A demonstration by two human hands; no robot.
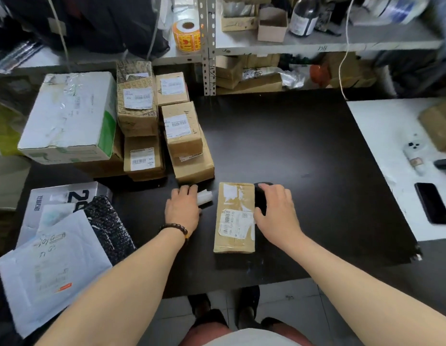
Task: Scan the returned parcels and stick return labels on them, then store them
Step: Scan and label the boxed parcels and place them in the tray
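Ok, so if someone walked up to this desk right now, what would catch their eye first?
The taped brown parcel lying flat on the black table, flanked by both hands: the left hand holds a white slip, the right hand grips a dark device at the parcel's right edge. Then the stack of labelled boxes at back left, and the orange label roll on the shelf above.

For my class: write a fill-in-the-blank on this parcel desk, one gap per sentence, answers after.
1. The left hand holds a small ____ slip.
2. The right hand grips a black device to the ____ of the brown parcel.
3. The bead bracelet sits on the ____ wrist.
4. The orange label roll stands on a ____.
Answers: white, right, left, shelf.
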